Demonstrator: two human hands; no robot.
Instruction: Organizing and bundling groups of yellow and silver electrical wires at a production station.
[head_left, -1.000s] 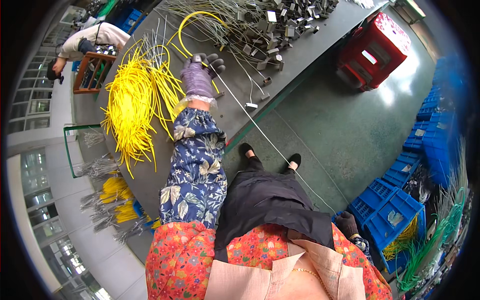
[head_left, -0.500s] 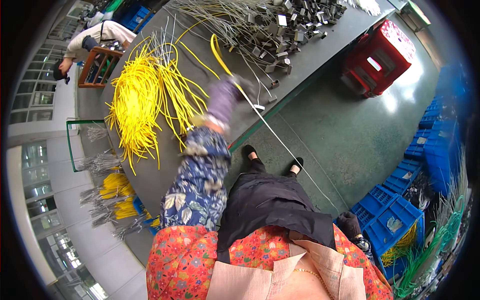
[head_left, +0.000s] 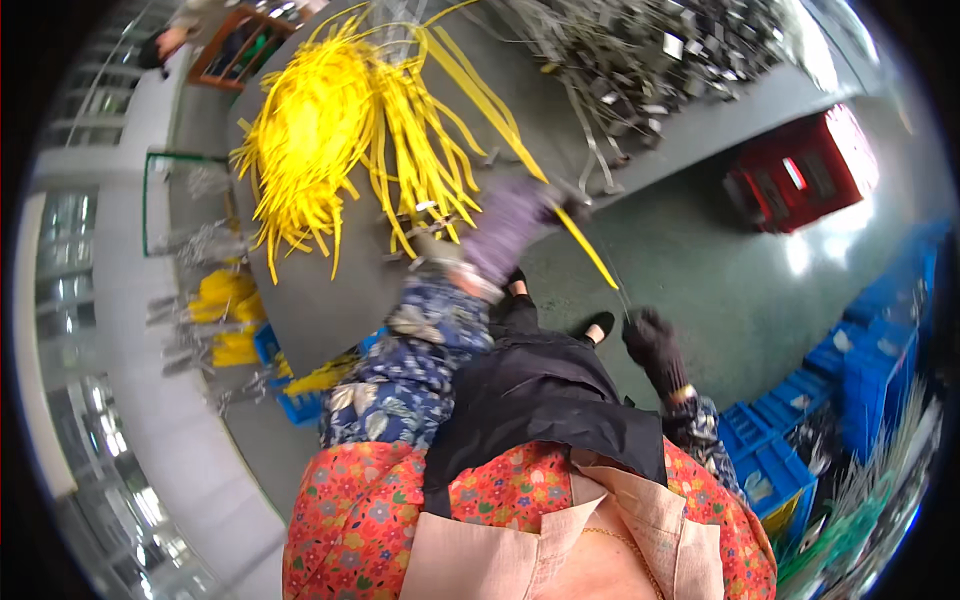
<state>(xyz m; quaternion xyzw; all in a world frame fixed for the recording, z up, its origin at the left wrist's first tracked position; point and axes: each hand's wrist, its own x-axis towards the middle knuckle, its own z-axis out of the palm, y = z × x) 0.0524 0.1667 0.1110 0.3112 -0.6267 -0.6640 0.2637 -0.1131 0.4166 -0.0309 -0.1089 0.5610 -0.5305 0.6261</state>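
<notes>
My left hand (head_left: 515, 230), in a purple glove and smeared by motion, is closed around a long yellow sleeved cable (head_left: 590, 250) at the table's edge. One part of the cable runs back over the table, and its yellow end sticks out toward my right hand. A thin wire (head_left: 625, 300) leads from that end to my right hand (head_left: 655, 350), which is gloved in dark brown and closed on it. Beside my left hand, a big bundle of yellow cables (head_left: 320, 140) lies on the grey table (head_left: 330, 320).
Many small metal blocks (head_left: 690, 60) with grey wires are heaped at the table's far side. A red stool-like object (head_left: 800, 175) stands on the green floor. Blue crates (head_left: 760, 440) line the right side. Another person (head_left: 165, 45) is at the far left, by a brown wooden rack (head_left: 235, 50).
My right hand has come up and left, closer to my left hand. The long pale wire between them is now short, and yellow cable shows past my left hand. The view has shifted.
</notes>
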